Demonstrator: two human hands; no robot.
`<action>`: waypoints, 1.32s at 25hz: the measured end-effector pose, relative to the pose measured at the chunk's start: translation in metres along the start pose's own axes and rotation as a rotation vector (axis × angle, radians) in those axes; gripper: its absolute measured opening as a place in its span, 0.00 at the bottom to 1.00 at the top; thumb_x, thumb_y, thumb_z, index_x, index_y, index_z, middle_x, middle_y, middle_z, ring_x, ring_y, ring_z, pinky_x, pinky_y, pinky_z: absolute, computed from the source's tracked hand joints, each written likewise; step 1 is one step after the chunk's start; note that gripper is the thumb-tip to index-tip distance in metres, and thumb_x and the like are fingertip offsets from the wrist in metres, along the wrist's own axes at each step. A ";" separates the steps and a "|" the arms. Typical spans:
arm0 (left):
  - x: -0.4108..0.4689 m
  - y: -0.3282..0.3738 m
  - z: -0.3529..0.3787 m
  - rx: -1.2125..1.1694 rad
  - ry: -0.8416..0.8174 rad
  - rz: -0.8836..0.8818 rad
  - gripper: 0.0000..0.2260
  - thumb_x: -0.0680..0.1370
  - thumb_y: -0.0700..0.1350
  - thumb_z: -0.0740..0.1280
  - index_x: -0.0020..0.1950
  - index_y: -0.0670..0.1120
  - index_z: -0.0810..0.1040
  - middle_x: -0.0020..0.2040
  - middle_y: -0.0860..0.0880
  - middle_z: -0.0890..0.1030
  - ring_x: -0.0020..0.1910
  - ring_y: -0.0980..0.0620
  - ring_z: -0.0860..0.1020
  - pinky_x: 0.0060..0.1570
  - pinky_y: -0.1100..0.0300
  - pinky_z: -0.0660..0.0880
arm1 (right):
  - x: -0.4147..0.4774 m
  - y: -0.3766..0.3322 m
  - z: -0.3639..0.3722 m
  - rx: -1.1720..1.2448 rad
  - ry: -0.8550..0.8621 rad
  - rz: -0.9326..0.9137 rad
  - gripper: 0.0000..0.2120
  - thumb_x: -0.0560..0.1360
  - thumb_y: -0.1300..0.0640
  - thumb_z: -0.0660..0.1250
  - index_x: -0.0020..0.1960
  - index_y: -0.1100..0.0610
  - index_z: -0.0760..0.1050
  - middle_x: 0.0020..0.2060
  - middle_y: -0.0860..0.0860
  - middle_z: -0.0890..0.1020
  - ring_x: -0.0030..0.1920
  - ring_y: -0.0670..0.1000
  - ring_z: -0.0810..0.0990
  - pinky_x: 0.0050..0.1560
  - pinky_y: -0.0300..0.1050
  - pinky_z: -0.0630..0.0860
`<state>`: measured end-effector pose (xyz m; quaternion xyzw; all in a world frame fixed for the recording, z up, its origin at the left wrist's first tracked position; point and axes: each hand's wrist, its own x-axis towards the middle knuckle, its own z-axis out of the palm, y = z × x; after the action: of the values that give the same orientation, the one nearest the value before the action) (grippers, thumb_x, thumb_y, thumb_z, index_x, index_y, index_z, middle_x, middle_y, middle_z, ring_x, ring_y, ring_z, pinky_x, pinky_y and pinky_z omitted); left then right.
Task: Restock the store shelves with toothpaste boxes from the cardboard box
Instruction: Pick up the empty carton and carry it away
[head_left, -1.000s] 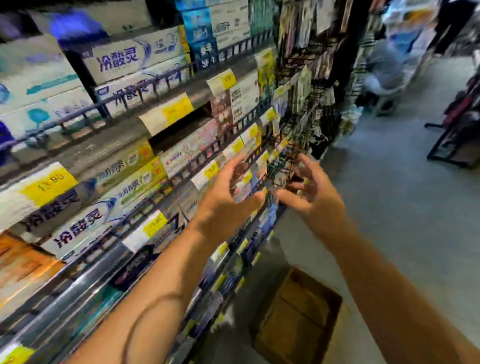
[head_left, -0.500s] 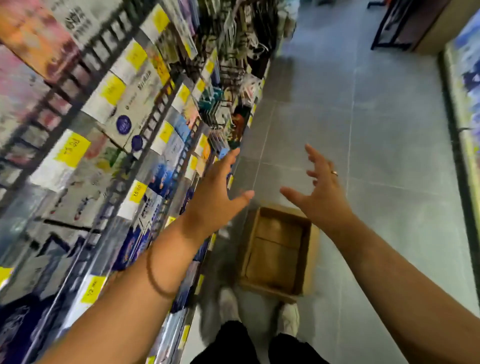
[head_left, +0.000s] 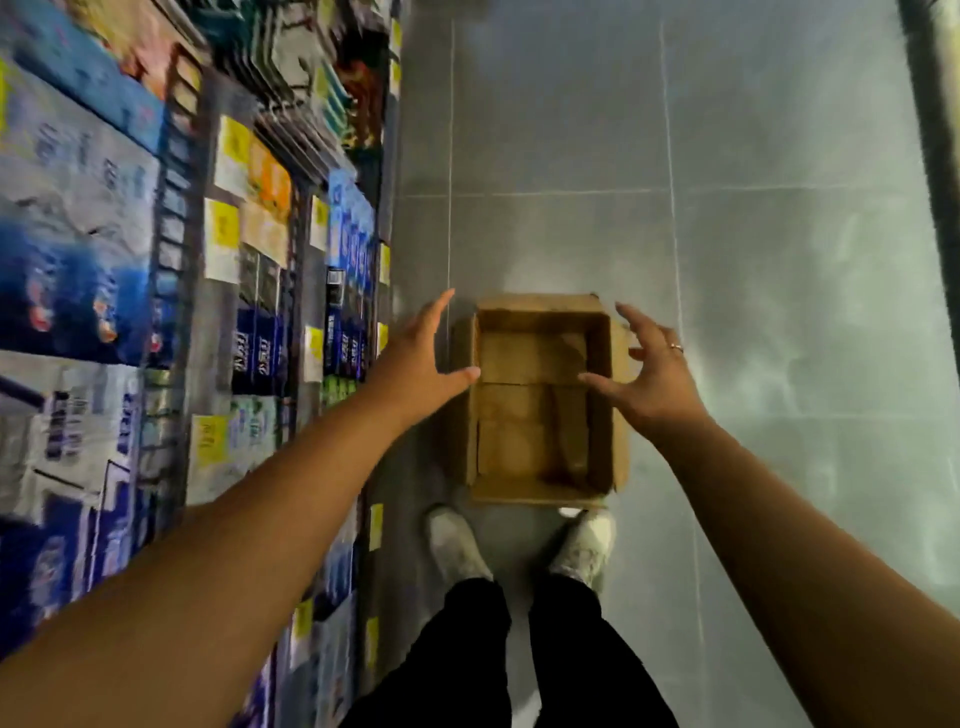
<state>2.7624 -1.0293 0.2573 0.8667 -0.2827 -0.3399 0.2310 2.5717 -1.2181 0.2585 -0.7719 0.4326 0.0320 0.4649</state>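
Here, a person stands in a shop aisle and looks straight down on a cardboard box (head_left: 540, 492), which sits open on the grey tiled floor (head_left: 779, 270) at 12 o'clock from a pair of white shoes (head_left: 457, 545) and black trousers (head_left: 467, 654). Only brown bottom panels show inside the box.

The left hand (head_left: 418, 364) is held out at the box's 9 o'clock side with its fingers straight and wide apart. Its thumb points across the left flap, and it holds nothing. The right hand (head_left: 649, 376) mirrors it at the 3 o'clock side, fingers spread wide and slightly bent (a ring (head_left: 675, 347) shows on one of them), and is likewise empty. Whether either hand touches the cardboard cannot be told from this angle.

Shelves (head_left: 174, 218) fill the frame from 7 to 11 o'clock. They are packed with toothpaste boxes (head_left: 257, 353) in blue, white and orange and fronted by yellow price tags (head_left: 223, 228). All of this is blurred, and the print is unreadable.
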 end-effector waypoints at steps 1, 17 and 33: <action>0.013 -0.017 0.019 -0.002 -0.012 -0.024 0.44 0.70 0.55 0.74 0.76 0.62 0.47 0.76 0.44 0.61 0.73 0.44 0.64 0.68 0.43 0.66 | 0.011 0.021 0.013 0.023 0.012 0.039 0.41 0.67 0.48 0.77 0.72 0.38 0.58 0.70 0.50 0.63 0.68 0.56 0.68 0.66 0.58 0.71; 0.170 -0.231 0.274 0.020 -0.278 -0.250 0.47 0.71 0.42 0.75 0.71 0.73 0.46 0.73 0.43 0.63 0.66 0.42 0.71 0.58 0.51 0.74 | 0.172 0.333 0.162 -0.051 -0.182 0.245 0.45 0.66 0.62 0.77 0.71 0.33 0.59 0.72 0.53 0.61 0.69 0.61 0.67 0.63 0.59 0.74; 0.138 -0.090 0.146 -0.192 -0.297 -0.122 0.43 0.74 0.33 0.68 0.68 0.75 0.53 0.65 0.52 0.68 0.48 0.51 0.79 0.49 0.47 0.80 | 0.111 0.235 0.029 0.085 -0.056 0.114 0.40 0.71 0.71 0.69 0.65 0.31 0.63 0.64 0.48 0.68 0.45 0.47 0.77 0.33 0.33 0.78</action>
<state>2.7718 -1.0834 0.0442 0.7965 -0.2272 -0.5028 0.2473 2.4873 -1.3128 0.0297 -0.7244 0.4636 0.0618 0.5065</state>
